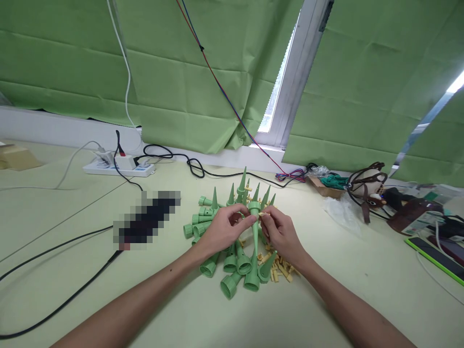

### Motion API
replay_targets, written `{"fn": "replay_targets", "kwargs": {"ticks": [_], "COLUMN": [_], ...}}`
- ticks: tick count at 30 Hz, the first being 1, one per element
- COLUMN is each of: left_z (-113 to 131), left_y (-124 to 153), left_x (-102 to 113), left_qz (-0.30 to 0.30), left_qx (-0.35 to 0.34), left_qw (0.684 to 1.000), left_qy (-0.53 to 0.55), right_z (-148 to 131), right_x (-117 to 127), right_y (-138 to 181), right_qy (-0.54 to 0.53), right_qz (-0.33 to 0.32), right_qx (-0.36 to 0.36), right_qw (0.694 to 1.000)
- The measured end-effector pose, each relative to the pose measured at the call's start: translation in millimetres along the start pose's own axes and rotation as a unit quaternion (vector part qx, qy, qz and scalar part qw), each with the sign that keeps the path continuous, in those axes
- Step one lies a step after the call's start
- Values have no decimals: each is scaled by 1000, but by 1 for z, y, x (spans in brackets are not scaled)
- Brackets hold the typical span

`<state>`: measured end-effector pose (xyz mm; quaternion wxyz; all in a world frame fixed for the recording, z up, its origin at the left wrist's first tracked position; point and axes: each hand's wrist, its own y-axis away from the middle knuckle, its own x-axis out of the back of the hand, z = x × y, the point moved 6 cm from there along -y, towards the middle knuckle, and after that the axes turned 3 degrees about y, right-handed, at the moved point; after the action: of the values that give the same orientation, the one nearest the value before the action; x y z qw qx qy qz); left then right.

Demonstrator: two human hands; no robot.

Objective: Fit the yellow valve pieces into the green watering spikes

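Between my hands a green plastic watering spike [255, 227] points tip down, its wide collar at the top. My left hand [229, 223] is closed around its upper part, thumb in front. At its right side my right hand [281, 231] pinches a small yellow plastic valve [264, 214], which meets the spike just below the collar; how far it goes in is hidden. More green spikes [229, 285] lie and stand in a heap around and beneath my hands. Loose yellow valves [282, 269] are piled below my right hand.
A white power strip [119, 166] with plugs and a pixelated dark object [147, 220] are on the left. Black cable [217, 173] runs along the back. A clear plastic bag [340, 212], a cardboard box [324, 186] and a green-edged phone [435, 258] lie right.
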<state>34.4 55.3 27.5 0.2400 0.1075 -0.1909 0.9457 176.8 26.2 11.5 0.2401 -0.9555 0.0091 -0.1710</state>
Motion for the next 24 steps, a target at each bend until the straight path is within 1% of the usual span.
{"fn": "replay_targets", "kwargs": {"ticks": [3,9,17,20,24], "left_z": [0,3,9,9,8], "left_y": [0,0,5,5,4], "left_x": [0,0,-5,-5,-2], "left_qz": [6,4,-12,-2,22], "left_qx": [-8,-70,-140,-143,-112], "left_qw": [1000,997,987,986,990], "left_qy": [-6,-31,-73,-88,-83], "right_z": [1,4,9,7,3], "right_x": [-1,-6,-6,-5,-3], "right_y": [0,1,3,2,1], "right_qy": [-22,-87,-87,-57,-28], "right_qz": [3,-7,-10,-2,21], "right_qx": [-2,-36,-65,-52,-29], "right_qw": [1000,996,994,997,999]}}
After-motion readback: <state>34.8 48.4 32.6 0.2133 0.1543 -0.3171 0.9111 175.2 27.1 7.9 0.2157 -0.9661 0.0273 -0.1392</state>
